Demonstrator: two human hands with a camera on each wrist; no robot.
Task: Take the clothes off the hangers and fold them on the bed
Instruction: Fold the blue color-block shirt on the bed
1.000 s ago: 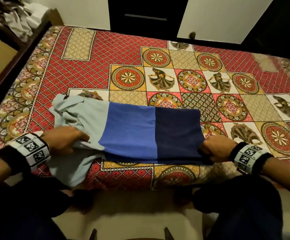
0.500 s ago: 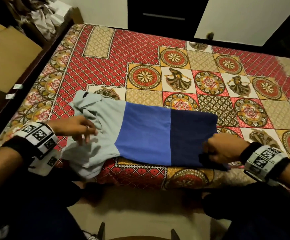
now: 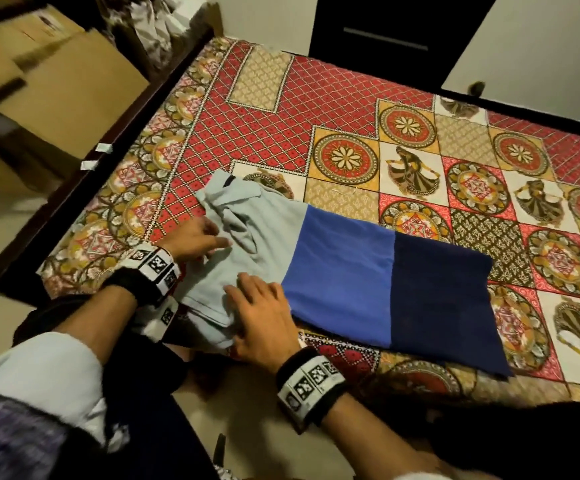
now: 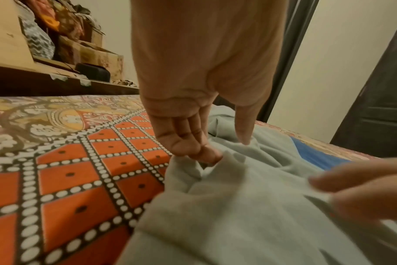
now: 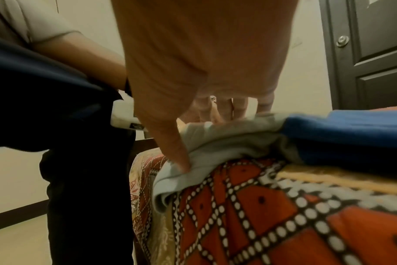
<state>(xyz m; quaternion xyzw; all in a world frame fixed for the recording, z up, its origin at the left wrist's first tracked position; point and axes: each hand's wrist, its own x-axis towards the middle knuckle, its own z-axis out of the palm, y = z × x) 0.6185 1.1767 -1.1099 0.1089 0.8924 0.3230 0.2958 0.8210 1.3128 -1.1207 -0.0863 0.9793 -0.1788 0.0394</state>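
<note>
A shirt (image 3: 344, 271) in pale grey, blue and navy bands lies flat along the front edge of the bed (image 3: 281, 116), its pale collar end to the left. My left hand (image 3: 195, 242) rests on the bunched pale fabric (image 4: 249, 206) by the collar. In the left wrist view that left hand (image 4: 222, 148) has its fingertips (image 4: 204, 154) at a fold and the thumb apart. My right hand (image 3: 260, 306) lies flat on the pale part near the bed's edge. Its thumb (image 5: 181, 161) presses the pale cloth (image 5: 227, 143) where it hangs over. No hanger is in view.
The patterned red and yellow bedspread covers the whole bed. A dark wooden bed frame (image 3: 91, 174) runs along the left side, with cardboard boxes (image 3: 56, 81) beyond it. A dark door (image 3: 385, 29) stands behind the bed. My legs are against the front edge.
My right hand has let go of the navy hem and moved left onto the pale part. My left hand has shifted up toward the collar. The head view has turned left.
</note>
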